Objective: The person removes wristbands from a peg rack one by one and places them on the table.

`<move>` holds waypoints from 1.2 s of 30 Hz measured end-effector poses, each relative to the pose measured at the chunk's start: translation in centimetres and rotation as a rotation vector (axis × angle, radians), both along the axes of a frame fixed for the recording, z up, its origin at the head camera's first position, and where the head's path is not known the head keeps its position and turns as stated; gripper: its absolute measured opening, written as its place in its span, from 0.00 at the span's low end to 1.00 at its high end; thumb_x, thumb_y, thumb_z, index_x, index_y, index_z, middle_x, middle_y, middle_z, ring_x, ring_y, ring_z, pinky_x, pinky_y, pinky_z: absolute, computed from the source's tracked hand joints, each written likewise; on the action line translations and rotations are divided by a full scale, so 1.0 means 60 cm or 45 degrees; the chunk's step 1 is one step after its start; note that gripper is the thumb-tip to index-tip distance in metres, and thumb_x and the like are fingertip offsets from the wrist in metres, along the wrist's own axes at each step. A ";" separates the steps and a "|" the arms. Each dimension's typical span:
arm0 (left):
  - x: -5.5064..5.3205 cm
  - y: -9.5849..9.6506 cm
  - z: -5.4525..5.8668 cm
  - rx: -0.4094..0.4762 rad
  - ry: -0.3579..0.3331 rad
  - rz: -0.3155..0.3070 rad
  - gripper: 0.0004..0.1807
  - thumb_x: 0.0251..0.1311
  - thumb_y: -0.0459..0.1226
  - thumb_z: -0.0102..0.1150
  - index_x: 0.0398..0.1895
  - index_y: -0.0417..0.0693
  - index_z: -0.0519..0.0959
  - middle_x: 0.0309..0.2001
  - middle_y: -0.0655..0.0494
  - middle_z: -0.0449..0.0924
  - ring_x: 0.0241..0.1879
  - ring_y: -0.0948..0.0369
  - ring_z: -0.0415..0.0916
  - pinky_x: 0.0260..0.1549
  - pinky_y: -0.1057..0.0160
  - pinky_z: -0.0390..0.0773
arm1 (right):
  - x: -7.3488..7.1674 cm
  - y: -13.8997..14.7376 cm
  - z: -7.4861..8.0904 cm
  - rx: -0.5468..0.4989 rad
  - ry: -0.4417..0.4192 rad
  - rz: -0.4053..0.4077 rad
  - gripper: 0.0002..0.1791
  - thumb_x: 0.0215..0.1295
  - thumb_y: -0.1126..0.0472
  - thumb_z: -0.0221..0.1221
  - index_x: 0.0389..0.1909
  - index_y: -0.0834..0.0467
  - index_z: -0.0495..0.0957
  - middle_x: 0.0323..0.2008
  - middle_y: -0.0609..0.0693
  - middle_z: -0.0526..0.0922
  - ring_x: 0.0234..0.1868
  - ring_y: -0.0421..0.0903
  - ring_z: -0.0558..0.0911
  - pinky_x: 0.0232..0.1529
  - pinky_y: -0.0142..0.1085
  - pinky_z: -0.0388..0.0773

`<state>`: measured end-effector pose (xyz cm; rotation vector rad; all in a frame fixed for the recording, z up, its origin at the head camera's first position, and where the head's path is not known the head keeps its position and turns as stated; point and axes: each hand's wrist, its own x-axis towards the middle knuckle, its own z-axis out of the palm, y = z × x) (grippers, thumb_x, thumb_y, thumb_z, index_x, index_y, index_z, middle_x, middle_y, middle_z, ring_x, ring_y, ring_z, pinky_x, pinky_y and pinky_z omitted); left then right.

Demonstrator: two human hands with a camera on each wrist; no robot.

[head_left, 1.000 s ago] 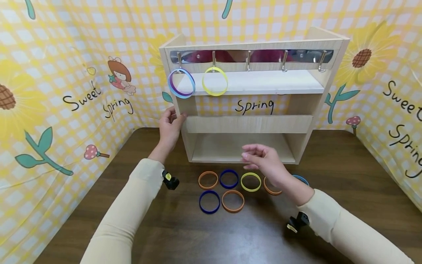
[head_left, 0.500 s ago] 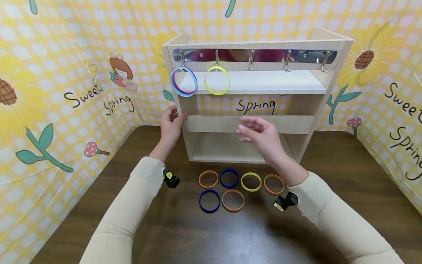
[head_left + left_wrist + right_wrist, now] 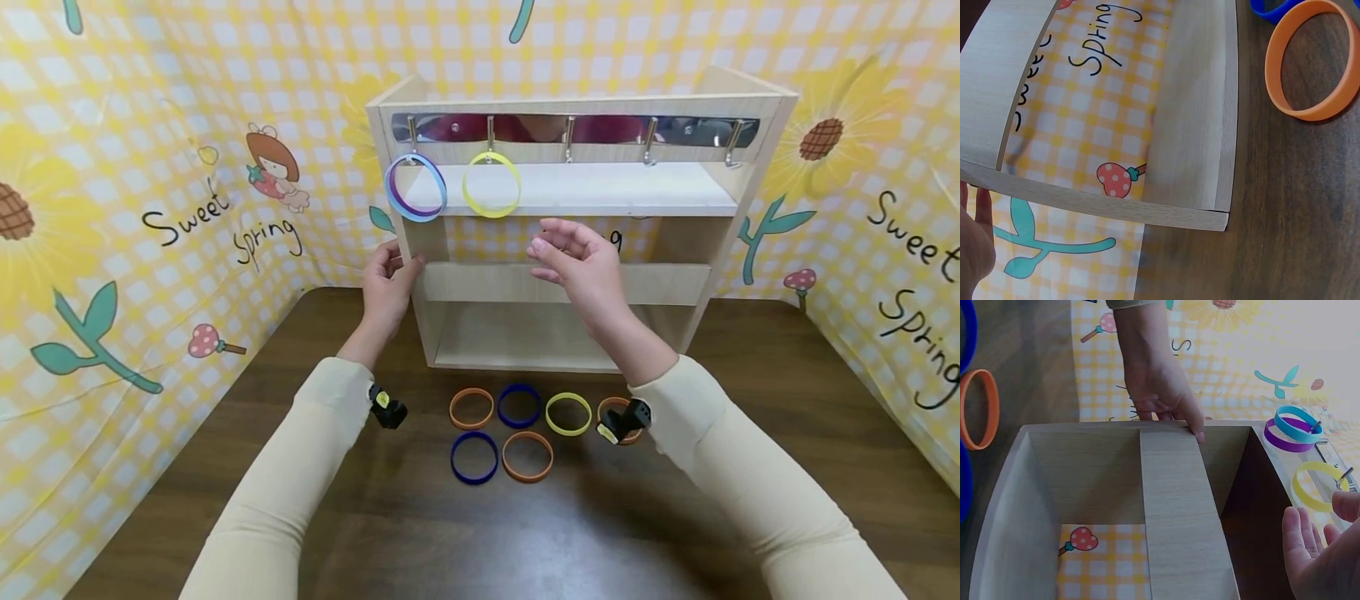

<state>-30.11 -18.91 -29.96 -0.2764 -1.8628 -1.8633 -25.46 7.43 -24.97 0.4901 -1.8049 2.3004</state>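
I wear long cream sleeves, creased along the forearms: the left sleeve (image 3: 277, 492) at about eight o'clock in the head view, the right sleeve (image 3: 757, 492) at about four. Both end in loose, wide cuffs at the wrist. A small, boxy black device sits at my left cuff's four o'clock (image 3: 388, 410), its twin at my right cuff's eight o'clock (image 3: 628, 419), each marked with a yellow patch. My left hand (image 3: 388, 287) and right hand (image 3: 583, 265) are bare.
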 end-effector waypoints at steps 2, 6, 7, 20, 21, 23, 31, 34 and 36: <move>0.001 0.000 0.000 0.000 0.001 -0.002 0.21 0.61 0.30 0.60 0.56 0.29 0.73 0.39 0.61 0.76 0.42 0.62 0.74 0.38 0.66 0.76 | -0.005 -0.005 0.005 -0.019 -0.003 -0.007 0.17 0.64 0.66 0.62 0.53 0.65 0.76 0.47 0.61 0.80 0.44 0.49 0.83 0.43 0.39 0.81; 0.001 0.001 -0.001 0.002 0.005 -0.013 0.21 0.61 0.30 0.60 0.56 0.29 0.72 0.39 0.60 0.76 0.42 0.62 0.74 0.38 0.66 0.76 | -0.013 -0.011 0.013 -0.028 -0.016 -0.021 0.17 0.64 0.64 0.63 0.53 0.64 0.76 0.48 0.60 0.81 0.44 0.50 0.84 0.43 0.40 0.81; 0.001 0.001 -0.001 0.002 0.001 -0.015 0.21 0.61 0.30 0.60 0.56 0.29 0.72 0.39 0.60 0.76 0.42 0.62 0.74 0.38 0.66 0.76 | -0.016 -0.013 0.014 -0.028 -0.024 -0.021 0.18 0.64 0.64 0.63 0.54 0.64 0.76 0.48 0.59 0.81 0.44 0.50 0.84 0.43 0.40 0.81; -0.003 0.000 -0.001 0.001 0.016 -0.020 0.20 0.61 0.30 0.61 0.54 0.29 0.73 0.39 0.60 0.76 0.41 0.62 0.74 0.38 0.67 0.76 | -0.034 -0.042 0.037 -0.061 -0.092 -0.050 0.16 0.63 0.66 0.63 0.51 0.66 0.77 0.41 0.59 0.83 0.35 0.47 0.85 0.40 0.39 0.82; -0.003 0.000 -0.001 -0.002 0.017 -0.019 0.20 0.61 0.30 0.61 0.54 0.29 0.73 0.39 0.60 0.76 0.41 0.61 0.74 0.38 0.67 0.75 | -0.035 -0.044 0.038 -0.076 -0.106 -0.052 0.15 0.63 0.67 0.64 0.49 0.66 0.77 0.40 0.60 0.83 0.34 0.47 0.85 0.39 0.39 0.82; -0.004 0.000 -0.001 -0.007 0.018 -0.020 0.20 0.61 0.30 0.61 0.54 0.29 0.73 0.39 0.60 0.76 0.41 0.61 0.73 0.38 0.66 0.75 | -0.035 -0.047 0.041 -0.087 -0.127 -0.054 0.14 0.62 0.67 0.64 0.48 0.66 0.77 0.38 0.59 0.83 0.33 0.47 0.85 0.38 0.38 0.82; 0.000 -0.003 -0.001 -0.010 0.016 -0.027 0.20 0.61 0.29 0.60 0.55 0.29 0.73 0.39 0.59 0.76 0.41 0.62 0.74 0.39 0.66 0.76 | -0.036 -0.061 0.050 -0.092 -0.167 -0.049 0.11 0.62 0.67 0.64 0.44 0.65 0.76 0.37 0.58 0.81 0.30 0.46 0.85 0.36 0.37 0.82; 0.001 -0.004 -0.001 -0.008 0.021 -0.032 0.20 0.61 0.30 0.60 0.55 0.29 0.72 0.39 0.59 0.76 0.41 0.62 0.74 0.39 0.66 0.76 | -0.036 -0.066 0.053 -0.088 -0.166 -0.064 0.11 0.62 0.66 0.64 0.42 0.64 0.76 0.38 0.58 0.82 0.30 0.46 0.85 0.35 0.38 0.83; 0.002 -0.004 -0.001 -0.007 0.024 -0.035 0.20 0.61 0.30 0.60 0.55 0.28 0.72 0.39 0.59 0.76 0.41 0.62 0.74 0.39 0.66 0.76 | -0.035 -0.068 0.054 -0.087 -0.168 -0.073 0.10 0.62 0.65 0.65 0.41 0.64 0.76 0.39 0.59 0.82 0.30 0.46 0.85 0.35 0.38 0.83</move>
